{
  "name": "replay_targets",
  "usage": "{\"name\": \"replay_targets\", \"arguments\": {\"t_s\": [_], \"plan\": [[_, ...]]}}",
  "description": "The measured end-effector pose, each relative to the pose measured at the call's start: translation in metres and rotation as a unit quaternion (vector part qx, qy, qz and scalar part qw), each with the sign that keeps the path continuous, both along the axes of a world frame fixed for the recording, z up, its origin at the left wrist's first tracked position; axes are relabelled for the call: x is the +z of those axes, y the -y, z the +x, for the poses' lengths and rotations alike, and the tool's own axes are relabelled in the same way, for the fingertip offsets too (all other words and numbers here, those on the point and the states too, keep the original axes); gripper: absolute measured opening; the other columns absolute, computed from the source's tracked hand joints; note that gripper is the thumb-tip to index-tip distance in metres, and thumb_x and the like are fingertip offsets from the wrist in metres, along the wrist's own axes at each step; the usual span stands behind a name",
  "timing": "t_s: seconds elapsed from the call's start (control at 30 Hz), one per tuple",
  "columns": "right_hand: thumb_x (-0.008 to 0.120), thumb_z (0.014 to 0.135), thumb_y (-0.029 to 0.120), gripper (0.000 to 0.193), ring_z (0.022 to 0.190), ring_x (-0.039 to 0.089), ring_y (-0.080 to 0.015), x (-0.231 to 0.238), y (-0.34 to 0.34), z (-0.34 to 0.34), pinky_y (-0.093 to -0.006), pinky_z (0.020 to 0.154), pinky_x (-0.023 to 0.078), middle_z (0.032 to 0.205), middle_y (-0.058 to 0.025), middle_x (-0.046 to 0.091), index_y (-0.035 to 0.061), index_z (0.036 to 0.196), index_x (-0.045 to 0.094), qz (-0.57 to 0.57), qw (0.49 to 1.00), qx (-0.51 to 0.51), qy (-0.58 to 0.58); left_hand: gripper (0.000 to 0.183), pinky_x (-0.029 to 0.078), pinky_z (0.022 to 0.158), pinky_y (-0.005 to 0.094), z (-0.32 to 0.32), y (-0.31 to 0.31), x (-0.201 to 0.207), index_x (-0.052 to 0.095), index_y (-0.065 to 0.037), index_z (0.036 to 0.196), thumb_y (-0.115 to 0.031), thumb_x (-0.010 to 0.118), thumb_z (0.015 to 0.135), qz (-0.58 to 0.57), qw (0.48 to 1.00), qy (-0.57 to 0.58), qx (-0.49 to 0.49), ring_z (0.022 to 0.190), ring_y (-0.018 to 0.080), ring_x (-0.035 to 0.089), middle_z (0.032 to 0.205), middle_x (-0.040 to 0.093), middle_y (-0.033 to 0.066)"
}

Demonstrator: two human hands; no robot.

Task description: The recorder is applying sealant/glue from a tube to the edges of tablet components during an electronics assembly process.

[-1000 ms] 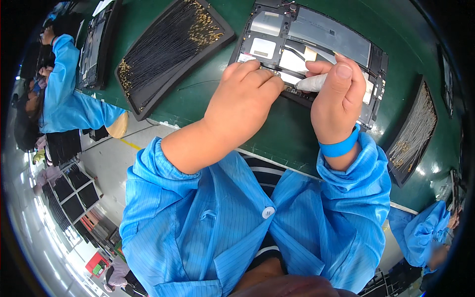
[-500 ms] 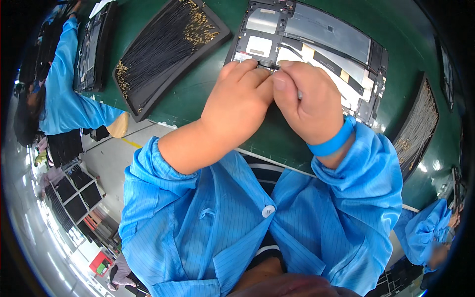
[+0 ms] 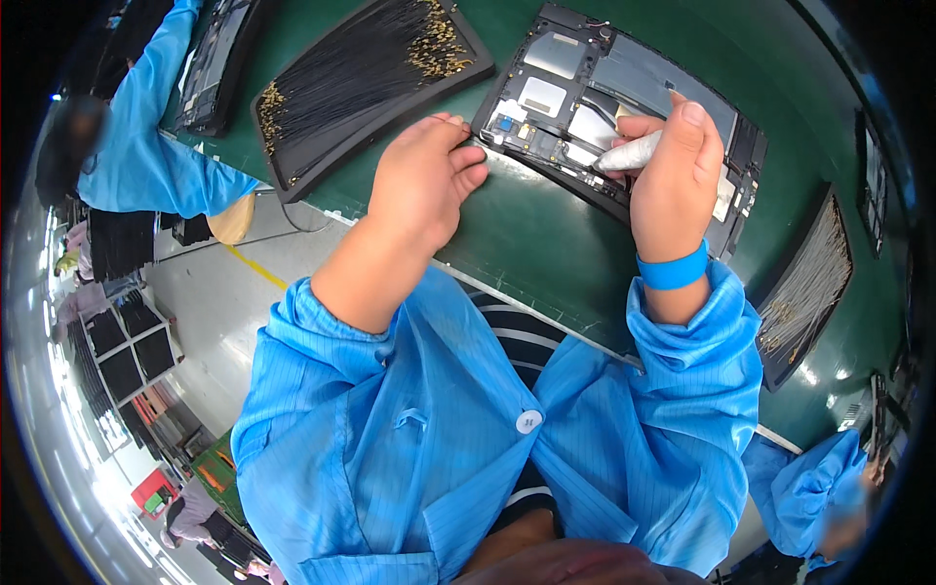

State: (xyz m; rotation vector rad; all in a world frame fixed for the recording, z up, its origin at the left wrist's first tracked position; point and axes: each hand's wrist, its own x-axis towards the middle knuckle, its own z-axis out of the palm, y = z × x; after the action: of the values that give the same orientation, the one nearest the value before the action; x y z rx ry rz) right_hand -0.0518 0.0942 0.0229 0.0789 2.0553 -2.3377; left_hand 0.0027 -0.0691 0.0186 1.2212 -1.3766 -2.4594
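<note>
My right hand (image 3: 673, 180), with a blue band at its wrist, is closed around a whitish tapered tool (image 3: 629, 154). The tool's tip points down at the near edge of an opened flat electronic device (image 3: 551, 97), which has a black frame, silver plates and small circuit parts. Part of the device is hidden behind that hand. At the device's left corner my left hand (image 3: 419, 175) hovers with bent fingers and thumb apart; I see nothing held in it. Left of the device lies a dark tray (image 3: 390, 112) of thin black cables (image 3: 341, 78) with gold-coloured ends.
A second dark tray (image 3: 775, 370) with grey cables (image 3: 809, 283) lies at the right on the green table (image 3: 526, 234). Another opened device (image 3: 216, 73) stands far left, near a co-worker's blue sleeve (image 3: 146, 156). Another person's blue sleeve (image 3: 804, 487) shows lower right.
My hands, together at the device's near edge before, have parted. The left moved left to the corner; the right moved right, with the whitish tool now showing. The view has shifted slightly.
</note>
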Motion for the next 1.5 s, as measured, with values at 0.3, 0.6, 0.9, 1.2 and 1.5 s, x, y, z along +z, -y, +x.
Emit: {"name": "replay_targets", "arguments": {"t_s": [0.3, 0.6, 0.9, 1.2, 1.5], "plan": [[0.041, 0.085, 0.033, 0.04, 0.059, 0.05, -0.0089, 0.001, -0.002, -0.002, -0.0219, 0.053, 0.042, 0.076, -0.01, 0.058, 0.0, 0.106, 0.042, -0.002, 1.0, 0.008, 0.016, 0.04, 0.042, 0.055, 0.0205, 0.037, -0.005, 0.026, 0.042, 0.004, 0.112, -0.008, 0.05, 0.075, -0.046, 0.919, 0.116, -0.373, 0.062, 0.0088, 0.05, 0.078, 0.052, 0.0041], [0.049, 0.08, 0.027, 0.046, 0.065, 0.051, -0.0125, 0.008, -0.007, -0.024, -0.0233, 0.056, 0.043, 0.077, -0.0102, 0.055, -0.0009, 0.115, 0.039, 0.058, 0.975, 0.187, 0.102, 0.044, 0.042, 0.055, 0.0203, 0.016, -0.005, 0.016, 0.039, 0.003, 0.115, -0.007, 0.051, 0.074, 0.028, 0.907, 0.129, -0.4, 0.061, 0.0082, 0.05, 0.075, 0.052, 0.0023], [0.045, 0.077, 0.03, 0.036, 0.087, 0.052, -0.0331, 0.005, 0.008, -0.032, -0.0358, 0.077, 0.041, 0.093, -0.0195, 0.055, 0.0007, 0.096, 0.054, 0.455, 0.803, 0.368, -0.113, 0.042, 0.046, 0.056, 0.0232, 0.009, -0.005, 0.011, 0.04, 0.001, 0.116, -0.01, 0.049, 0.076, -0.028, 0.901, 0.112, -0.418, 0.064, 0.0115, 0.051, 0.082, 0.053, 0.0068], [0.044, 0.077, 0.022, 0.023, 0.073, 0.055, -0.0298, 0.01, -0.056, -0.021, -0.0367, 0.068, 0.043, 0.077, -0.0162, 0.057, 0.0039, 0.08, 0.058, 0.293, 0.95, 0.1, -0.04, 0.029, 0.052, 0.058, 0.0331, 0.009, 0.004, -0.003, 0.043, 0.002, 0.107, -0.015, 0.045, 0.084, 0.096, 0.921, 0.034, -0.376, 0.07, 0.0204, 0.059, 0.085, 0.056, 0.0131], [0.047, 0.076, 0.034, 0.039, 0.084, 0.054, -0.0321, 0.022, -0.242, 0.07, -0.0333, 0.074, 0.042, 0.087, -0.0197, 0.057, 0.0008, 0.093, 0.057, 0.544, 0.792, -0.22, 0.173, 0.032, 0.051, 0.065, 0.0398, 0.004, 0.011, -0.006, 0.04, 0.003, 0.11, -0.018, 0.034, 0.088, 0.171, 0.9, -0.02, -0.401, 0.08, 0.0265, 0.058, 0.093, 0.055, 0.017]]}}
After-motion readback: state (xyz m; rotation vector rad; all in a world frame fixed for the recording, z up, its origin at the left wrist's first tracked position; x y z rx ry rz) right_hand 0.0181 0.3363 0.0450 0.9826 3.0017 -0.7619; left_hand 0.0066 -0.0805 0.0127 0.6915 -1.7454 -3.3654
